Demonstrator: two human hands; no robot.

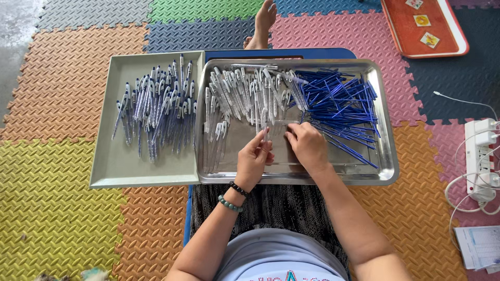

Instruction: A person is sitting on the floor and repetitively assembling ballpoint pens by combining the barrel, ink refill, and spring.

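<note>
Left hand (253, 158) fingers pinching a clear pen barrel (265, 136), right hand (308, 147) fingers curled over steel tray (388, 156).

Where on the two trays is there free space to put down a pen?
The grey tray is bare along its left edge and its near part, below the finished pens. The steel tray has a small bare patch at its near left, beside the left hand. Its far half is crowded with clear barrels and blue refills; the right hand covers the middle.
</note>
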